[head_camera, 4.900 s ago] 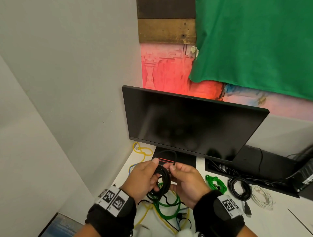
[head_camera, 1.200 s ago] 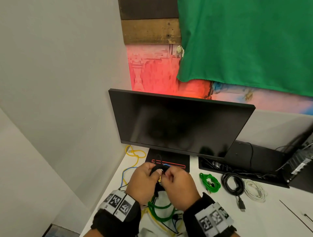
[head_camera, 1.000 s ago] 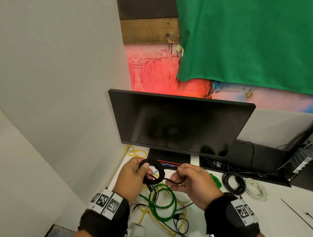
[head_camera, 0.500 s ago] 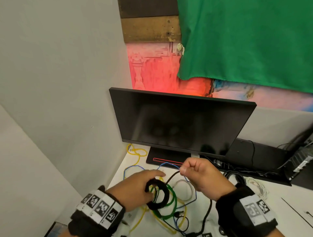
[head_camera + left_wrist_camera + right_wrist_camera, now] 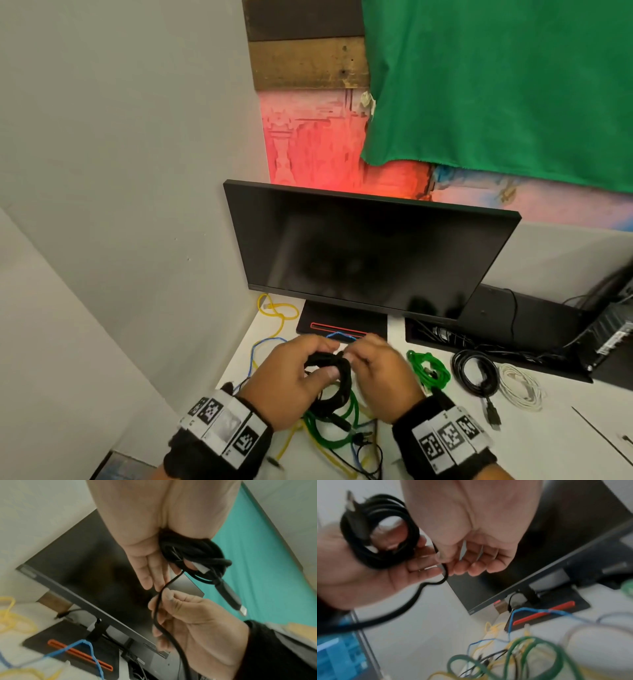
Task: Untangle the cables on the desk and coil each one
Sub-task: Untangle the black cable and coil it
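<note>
A black USB cable is partly wound into a small coil that my left hand holds, with the thumb pressing it against the fingers. Its plug sticks out of the coil. My right hand is close against the left and pinches the cable's loose strand between thumb and fingers. The strand runs down and away from the coil. Beneath both hands lies a tangle of green, yellow and blue cables on the white desk.
A dark monitor stands just behind my hands on its black base. To the right lie three coiled cables: green, black and white. A black tray of wires runs along the back. A wall closes the left side.
Half a second ago my right hand held the strand drawn out up and to the right. It has now come back to the coil, and my left hand has lifted the coil to meet it.
</note>
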`<action>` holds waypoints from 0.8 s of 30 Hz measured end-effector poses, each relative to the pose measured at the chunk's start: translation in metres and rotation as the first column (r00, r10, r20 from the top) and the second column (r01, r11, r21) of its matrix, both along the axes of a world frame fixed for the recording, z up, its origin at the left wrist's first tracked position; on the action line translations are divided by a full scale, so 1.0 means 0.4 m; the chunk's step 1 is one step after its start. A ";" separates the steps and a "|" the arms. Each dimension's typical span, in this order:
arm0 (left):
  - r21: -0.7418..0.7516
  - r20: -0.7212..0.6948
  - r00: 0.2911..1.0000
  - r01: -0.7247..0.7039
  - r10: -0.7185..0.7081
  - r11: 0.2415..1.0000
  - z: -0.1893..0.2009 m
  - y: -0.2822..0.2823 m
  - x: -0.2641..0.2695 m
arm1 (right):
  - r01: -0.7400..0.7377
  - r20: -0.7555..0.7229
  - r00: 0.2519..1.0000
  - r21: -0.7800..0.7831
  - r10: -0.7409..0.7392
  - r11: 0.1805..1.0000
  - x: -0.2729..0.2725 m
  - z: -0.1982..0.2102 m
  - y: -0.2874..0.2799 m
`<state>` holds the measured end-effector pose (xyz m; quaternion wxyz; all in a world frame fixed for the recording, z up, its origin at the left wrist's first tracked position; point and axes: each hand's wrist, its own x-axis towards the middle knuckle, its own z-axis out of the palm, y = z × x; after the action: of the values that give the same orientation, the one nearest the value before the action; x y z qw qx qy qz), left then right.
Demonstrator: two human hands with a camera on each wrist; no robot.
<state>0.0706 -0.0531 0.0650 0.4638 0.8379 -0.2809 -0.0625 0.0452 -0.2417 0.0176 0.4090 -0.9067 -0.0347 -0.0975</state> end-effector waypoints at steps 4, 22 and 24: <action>-0.095 -0.086 0.993 -0.087 0.079 0.992 -0.017 -0.007 -0.004 | -0.077 -0.226 0.959 0.363 0.168 0.929 -0.019 -0.021 0.037; -0.017 -0.032 0.963 -0.269 0.269 0.963 -0.056 -0.002 0.022 | 0.049 -0.061 0.997 0.112 -0.043 0.992 -0.038 0.057 0.083; 0.024 -0.060 0.986 -0.154 0.155 0.988 -0.046 0.009 0.027 | -0.029 -0.090 0.995 0.203 0.049 0.979 -0.035 0.057 0.084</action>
<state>0.0814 -0.0495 0.0468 0.4674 0.8594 -0.2000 -0.0549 0.0312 -0.2081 0.0402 0.5019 -0.8632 -0.0231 -0.0496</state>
